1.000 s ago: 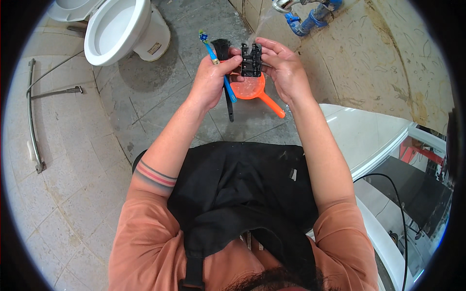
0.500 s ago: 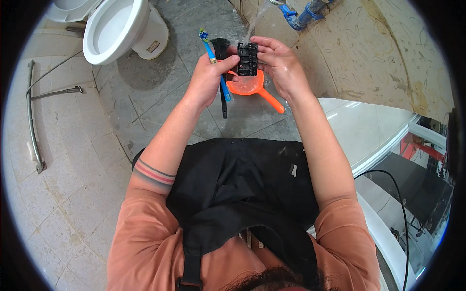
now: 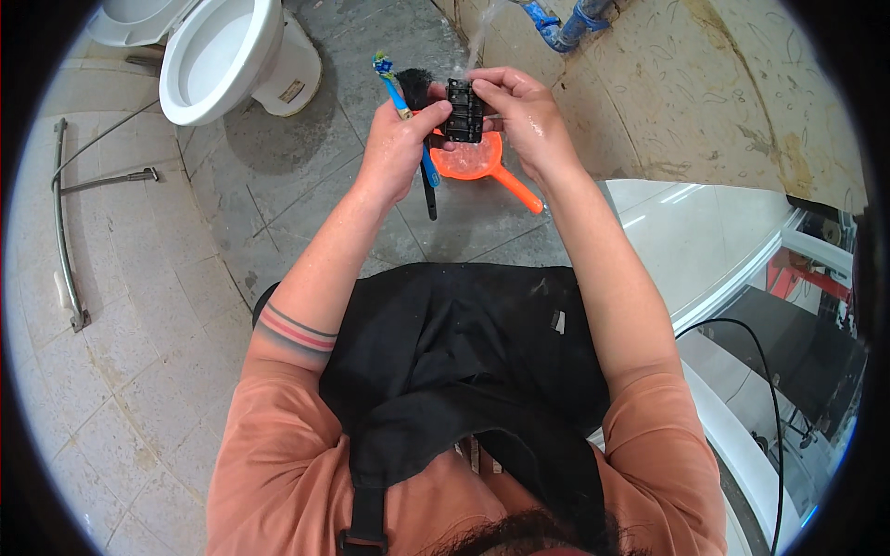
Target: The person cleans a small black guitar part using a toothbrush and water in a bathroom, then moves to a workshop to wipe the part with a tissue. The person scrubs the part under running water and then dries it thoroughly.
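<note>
A small black ribbed plastic part (image 3: 464, 116) is held up between my two hands under a thin stream of water (image 3: 476, 44). My left hand (image 3: 393, 150) grips its left side, the thumb resting on its face. That same hand also clasps a blue toothbrush (image 3: 396, 95) with coloured bristles and a black-bristled brush (image 3: 414, 83). My right hand (image 3: 536, 128) pinches the part's upper right corner with thumb and fingers, and its skin is wet. Below the part, an orange dipper (image 3: 513, 188) on the floor holds some water.
A white toilet (image 3: 262, 56) stands at the far left. Blue-painted pipes (image 3: 556, 35) run along the stone-patterned wall at the far right. A metal bar (image 3: 61, 232) is at the left wall, and a black cable (image 3: 771, 398) hangs at the right by a glossy white panel.
Both hands have shifted slightly left with the black part. The part is tilted a little differently, and my right thumb has come onto its upper corner.
</note>
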Action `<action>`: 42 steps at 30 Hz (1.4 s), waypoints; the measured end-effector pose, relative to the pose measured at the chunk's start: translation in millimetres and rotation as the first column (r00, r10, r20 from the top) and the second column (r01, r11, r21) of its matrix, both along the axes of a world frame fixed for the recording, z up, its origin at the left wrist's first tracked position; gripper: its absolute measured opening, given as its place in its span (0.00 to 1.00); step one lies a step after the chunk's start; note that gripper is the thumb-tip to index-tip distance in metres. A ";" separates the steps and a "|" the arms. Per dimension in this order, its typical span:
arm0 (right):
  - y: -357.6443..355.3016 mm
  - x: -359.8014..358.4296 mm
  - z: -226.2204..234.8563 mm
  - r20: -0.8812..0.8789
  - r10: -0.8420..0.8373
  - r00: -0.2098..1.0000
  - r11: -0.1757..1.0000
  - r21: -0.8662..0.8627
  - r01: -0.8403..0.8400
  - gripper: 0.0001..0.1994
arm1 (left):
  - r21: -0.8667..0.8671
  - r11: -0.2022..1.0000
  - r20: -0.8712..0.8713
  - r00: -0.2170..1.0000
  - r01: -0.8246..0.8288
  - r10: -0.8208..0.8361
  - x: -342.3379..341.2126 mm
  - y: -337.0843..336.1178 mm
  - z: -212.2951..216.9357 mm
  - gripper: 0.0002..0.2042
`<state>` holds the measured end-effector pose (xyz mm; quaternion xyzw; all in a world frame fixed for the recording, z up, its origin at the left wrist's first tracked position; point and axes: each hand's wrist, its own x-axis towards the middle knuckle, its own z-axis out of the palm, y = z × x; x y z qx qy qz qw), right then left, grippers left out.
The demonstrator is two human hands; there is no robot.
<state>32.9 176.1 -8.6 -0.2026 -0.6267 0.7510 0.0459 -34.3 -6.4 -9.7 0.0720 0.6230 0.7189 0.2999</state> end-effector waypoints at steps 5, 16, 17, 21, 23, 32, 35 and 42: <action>-0.8 -0.1 6.2 -0.036 0.000 0.999 1.000 -0.004 0.000 0.14 | 0.039 0.999 0.010 1.000 -0.020 0.020 -1.6 -1.6 3.2 0.13; -5.8 -0.1 10.5 -0.053 -0.002 0.999 1.000 -0.002 0.002 0.16 | 0.070 0.997 0.041 0.999 -0.021 0.018 -7.5 -5.9 -2.9 0.14; -6.0 -0.8 8.7 -0.065 -0.006 0.998 1.000 0.010 0.006 0.16 | 0.062 0.998 0.018 0.999 -0.033 0.032 -7.9 -5.7 -4.5 0.15; -4.1 -1.3 3.2 -0.094 -0.021 0.995 0.999 0.039 0.025 0.17 | 0.069 0.998 0.047 0.999 0.011 -0.014 -6.4 -2.2 5.6 0.16; -2.8 -2.3 0.3 -0.109 -0.029 0.994 0.999 0.031 0.033 0.17 | 0.065 0.997 0.031 0.999 0.031 -0.033 -5.8 -0.8 7.6 0.16; 0.3 -7.4 -4.2 -0.171 -0.062 0.983 0.998 -0.035 0.057 0.15 | 0.040 0.999 -0.060 0.998 0.024 -0.022 -15.4 3.0 -5.0 0.17; 2.3 -8.8 -9.6 -0.197 -0.046 0.979 0.993 0.098 0.066 0.12 | 0.038 0.999 -0.044 0.999 0.015 -0.013 -18.6 3.6 -8.7 0.16; 4.3 -4.5 6.5 -0.142 0.004 0.990 0.976 0.215 0.026 0.12 | 0.114 0.993 -0.069 0.997 -0.008 0.016 -16.0 4.6 -18.9 0.15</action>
